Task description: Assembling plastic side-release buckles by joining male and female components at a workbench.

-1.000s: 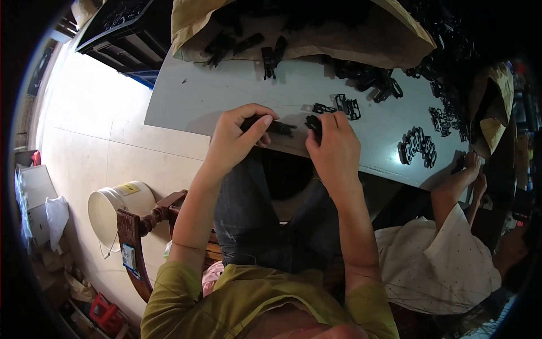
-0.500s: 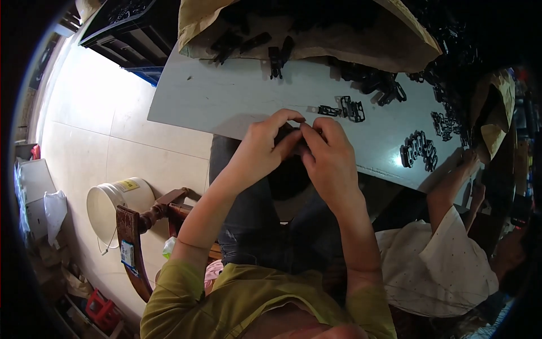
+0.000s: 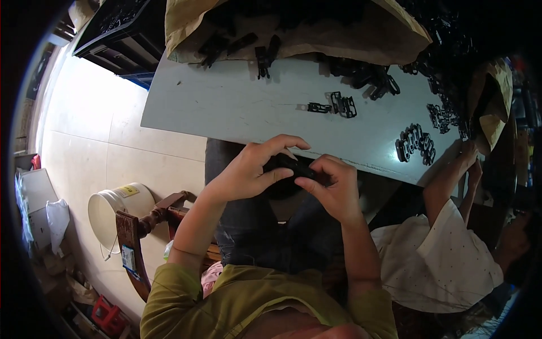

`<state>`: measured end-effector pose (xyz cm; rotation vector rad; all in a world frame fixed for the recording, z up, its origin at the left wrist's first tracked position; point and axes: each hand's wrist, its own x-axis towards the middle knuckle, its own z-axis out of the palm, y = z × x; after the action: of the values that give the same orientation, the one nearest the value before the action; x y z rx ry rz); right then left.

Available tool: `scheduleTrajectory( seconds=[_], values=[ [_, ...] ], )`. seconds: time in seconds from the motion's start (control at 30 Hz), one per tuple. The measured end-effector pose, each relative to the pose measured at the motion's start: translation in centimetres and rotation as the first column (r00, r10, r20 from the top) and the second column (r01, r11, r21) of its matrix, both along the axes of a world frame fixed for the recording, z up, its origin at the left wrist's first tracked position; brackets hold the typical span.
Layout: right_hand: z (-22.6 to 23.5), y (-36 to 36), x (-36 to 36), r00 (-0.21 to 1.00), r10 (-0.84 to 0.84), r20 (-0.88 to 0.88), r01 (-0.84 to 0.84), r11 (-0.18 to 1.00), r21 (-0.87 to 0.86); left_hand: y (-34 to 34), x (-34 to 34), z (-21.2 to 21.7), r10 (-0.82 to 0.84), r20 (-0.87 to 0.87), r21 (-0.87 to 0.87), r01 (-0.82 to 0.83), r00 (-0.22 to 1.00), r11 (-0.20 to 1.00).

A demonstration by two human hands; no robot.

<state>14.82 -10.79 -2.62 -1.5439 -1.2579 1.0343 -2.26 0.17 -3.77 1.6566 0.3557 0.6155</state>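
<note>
A small, dark, oblong plastic part (image 3: 302, 168) is held between my two hands, just off the near edge of the table. My left hand (image 3: 248, 168) pinches its left end with the thumb, the index finger arched above it. At the other end, my right hand (image 3: 337, 189) grips it between thumb and bent fingers. Its finer shape is lost against the dark trousers below. On the table beyond lie a few black frame-like parts (image 3: 342, 105). A row of similar black parts (image 3: 415, 142) sits farther right.
A grey-white table (image 3: 226, 104) carries a large open paper bag (image 3: 389, 53) with black parts spilling out. A black crate (image 3: 121, 48) stands at far left. Another person's arm (image 3: 446, 178) reaches in at right. A white bucket (image 3: 104, 217) lies beside a wooden chair (image 3: 148, 220).
Both hands have come down and slightly toward me. They have opened out around the black part, which shows more now. The whole view has shifted slightly.
</note>
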Motion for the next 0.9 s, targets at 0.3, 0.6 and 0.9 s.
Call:
scheduleTrajectory(
  seconds=[0.3, 0.6, 0.9],
  values=[
    [-1.3, -0.6, 0.4, 0.995, 0.067, -0.079, -0.06, 0.994, 0.088, -0.7, -0.1, 0.0, -0.017, -0.038, 0.084, 0.02, 0.999, 0.996],
    [-0.8, 6.8, 2.2, 0.804, -0.378, 0.459, 0.127, 0.863, 0.488, 5.9, -0.2, 0.4, 0.512, -0.092, 0.108, -0.502, 0.854, 0.858],
    [-3.7, 4.9, 1.1, 0.627, -0.348, 0.697, 0.017, 0.901, 0.435, 13.1, 4.0, -0.8, 0.796, -0.226, 0.801, -0.357, 0.562, 0.48]
  ],
)
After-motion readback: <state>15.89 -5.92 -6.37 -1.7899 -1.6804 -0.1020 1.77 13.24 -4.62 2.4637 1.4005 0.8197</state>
